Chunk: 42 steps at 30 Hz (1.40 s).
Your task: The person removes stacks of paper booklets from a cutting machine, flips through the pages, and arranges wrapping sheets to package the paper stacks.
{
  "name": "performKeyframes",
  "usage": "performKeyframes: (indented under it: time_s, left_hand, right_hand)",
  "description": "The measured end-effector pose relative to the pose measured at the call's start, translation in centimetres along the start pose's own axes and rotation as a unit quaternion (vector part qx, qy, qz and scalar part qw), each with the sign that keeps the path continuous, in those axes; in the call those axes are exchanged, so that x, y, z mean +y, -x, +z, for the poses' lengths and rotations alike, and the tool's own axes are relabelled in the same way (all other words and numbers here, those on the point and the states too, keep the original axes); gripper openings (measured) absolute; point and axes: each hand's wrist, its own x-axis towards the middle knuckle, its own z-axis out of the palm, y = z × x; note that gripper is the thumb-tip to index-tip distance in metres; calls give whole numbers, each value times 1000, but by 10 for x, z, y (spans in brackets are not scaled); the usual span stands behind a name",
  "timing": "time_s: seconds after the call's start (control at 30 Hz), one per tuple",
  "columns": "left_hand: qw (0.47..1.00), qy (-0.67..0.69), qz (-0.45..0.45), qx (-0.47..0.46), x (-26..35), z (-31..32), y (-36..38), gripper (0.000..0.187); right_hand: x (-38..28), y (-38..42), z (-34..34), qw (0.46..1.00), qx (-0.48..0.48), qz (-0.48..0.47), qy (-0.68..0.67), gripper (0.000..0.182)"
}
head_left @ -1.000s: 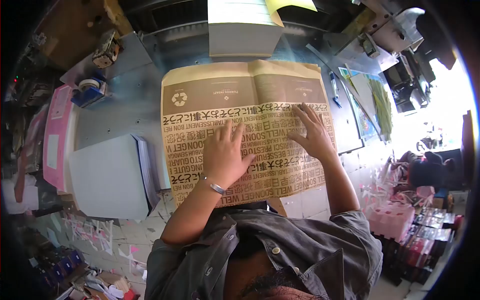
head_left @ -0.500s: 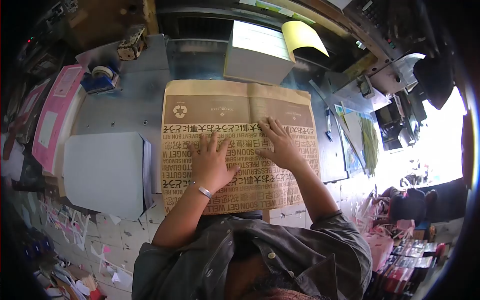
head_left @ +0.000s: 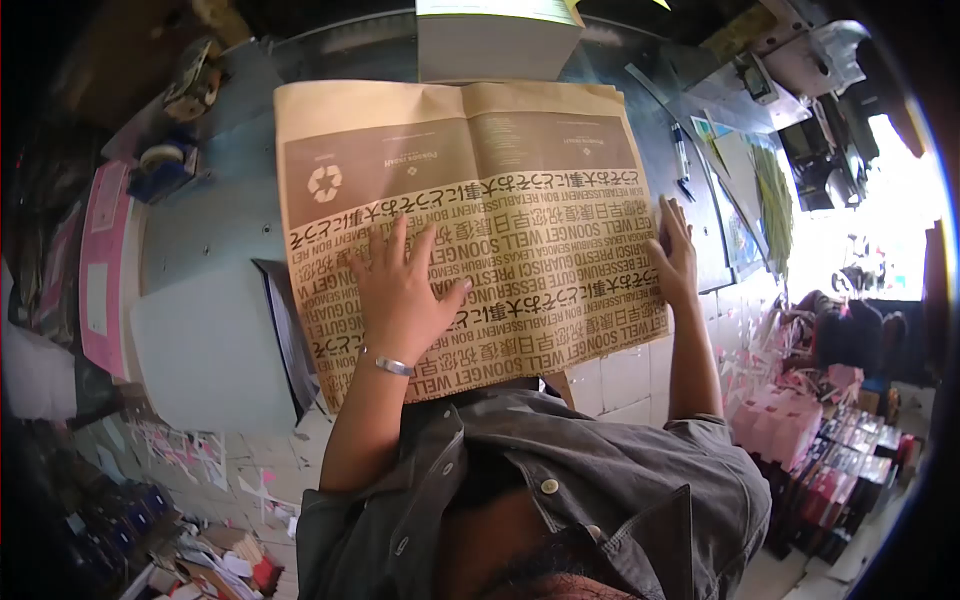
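Note:
A flat brown paper bag (head_left: 500, 250), printed with get-well words in several languages and a recycling sign, lies in front of me, turned slightly. My left hand (head_left: 402, 295) rests on its left half, palm down with fingers spread, a metal bracelet on the wrist. At the bag's right edge is my right hand (head_left: 677, 258), turned on its side. Its fingers stretch forward and the thumb lies toward the bag; whether they touch the underside is hidden.
A stack of white sheets (head_left: 500, 45) stands behind the bag. To the left lie a grey-white pile (head_left: 215, 345), a pink-covered pile (head_left: 103, 270) and a tape dispenser (head_left: 163, 170). A pen (head_left: 682, 160) lies at right. Paper scraps (head_left: 185, 450) litter the tiled floor.
My right hand has moved from the bag's upper middle to its right edge. The bag now sits at more of a slant. My left hand stays flat on it, and the view has shifted.

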Motion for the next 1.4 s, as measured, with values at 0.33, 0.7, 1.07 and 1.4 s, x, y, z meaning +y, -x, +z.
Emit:
performKeyframes:
  time_s: [0.33, 0.7, 1.07, 1.4]
  left_hand:
    - [998, -16, 55, 6, -3, 3, 0, 82]
    - [987, 10, -19, 159, -27, 0, -3, 76]
    - [947, 98, -251, 172, -72, -11, 9, 111]
    - [858, 445, -240, 92, -124, 3, 9, 27]
  right_hand:
    - [12, 2, 0, 1000, 23, -1, 1, 102]
    - [2, 1, 2, 996, -18, -7, 86, 93]
    - [11, -11, -1, 994, -67, -84, -15, 80]
    - [11, 4, 2, 993, -32, -108, -44, 80]
